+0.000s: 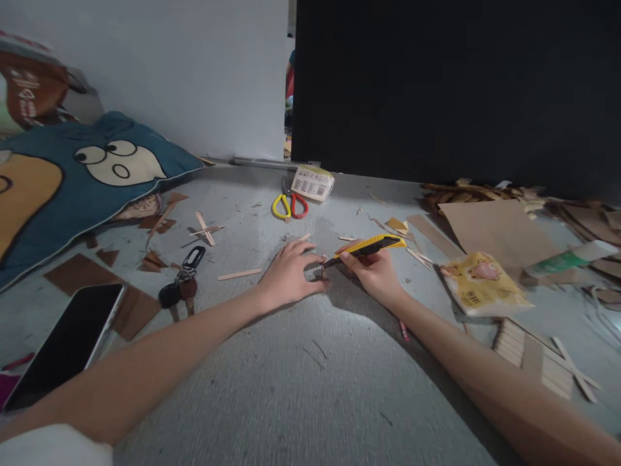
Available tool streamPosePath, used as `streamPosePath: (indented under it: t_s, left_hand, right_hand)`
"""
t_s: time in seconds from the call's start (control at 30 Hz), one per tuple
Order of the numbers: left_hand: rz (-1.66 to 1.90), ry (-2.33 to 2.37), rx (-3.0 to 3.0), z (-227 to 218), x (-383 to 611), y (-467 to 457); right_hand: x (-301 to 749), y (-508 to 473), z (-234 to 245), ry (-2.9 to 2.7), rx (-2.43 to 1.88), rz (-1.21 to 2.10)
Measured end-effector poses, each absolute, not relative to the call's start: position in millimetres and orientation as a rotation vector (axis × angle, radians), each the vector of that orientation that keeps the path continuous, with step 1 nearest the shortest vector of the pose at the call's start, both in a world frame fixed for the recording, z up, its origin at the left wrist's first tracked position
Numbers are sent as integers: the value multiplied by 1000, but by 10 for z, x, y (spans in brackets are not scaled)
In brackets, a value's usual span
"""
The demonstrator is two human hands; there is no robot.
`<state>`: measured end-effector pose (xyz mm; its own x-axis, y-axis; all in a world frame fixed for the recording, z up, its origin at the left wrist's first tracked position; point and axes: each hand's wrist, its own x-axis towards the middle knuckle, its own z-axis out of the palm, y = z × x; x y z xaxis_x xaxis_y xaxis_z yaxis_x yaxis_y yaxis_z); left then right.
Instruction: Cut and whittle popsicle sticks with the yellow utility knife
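Note:
My right hand point(376, 275) is closed round a yellow and black utility knife point(371, 246). Its blade points left, toward the fingertips of my left hand point(290, 273). The left fingers are curled, with thumb and forefinger on either side of a tiny dark, thin piece point(323, 268) that is too small to name. The knife tip meets or nearly touches the top of that piece. A wooden craft stick point(239, 274) lies on the grey surface just left of my left hand. Several more thin sticks point(418, 257) lie beyond my right hand.
Scissors point(290, 206) with yellow and red handles lie ahead beside a small packet point(313, 183). At left are keys point(179, 292), a phone point(68, 340), brown cardboard scraps point(138, 317) and a blue cushion point(169, 152). On the right lie a yellow bag point(485, 285), a glue tube point(570, 259) and joined sticks point(532, 356).

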<state>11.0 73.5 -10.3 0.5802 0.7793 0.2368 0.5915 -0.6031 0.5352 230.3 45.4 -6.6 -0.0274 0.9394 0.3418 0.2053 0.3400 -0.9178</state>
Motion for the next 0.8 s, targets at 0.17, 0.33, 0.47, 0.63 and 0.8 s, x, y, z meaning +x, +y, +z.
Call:
streamPosePath:
  t_s: [0.17,0.33,0.47,0.63,0.8]
  left_hand:
    - [644,1111,2423,-93,117,728]
    - [648,1109,2417,-100,115,728]
    - [653,1097,2419,-102,113,732]
    - [646,1101,2411,-78,121,730]
    - [636,1098,2428,-77,119,727]
  right_hand:
    - [2296,453,-63,-1496,-1084,847]
    - [2283,450,-27,-1512,-1083,831]
    - [2267,456,40,-1543,-1077,833]
    - [2235,490,107,-1585,-1076,882]
    - [2214,533,99,-1605,-1078,928]
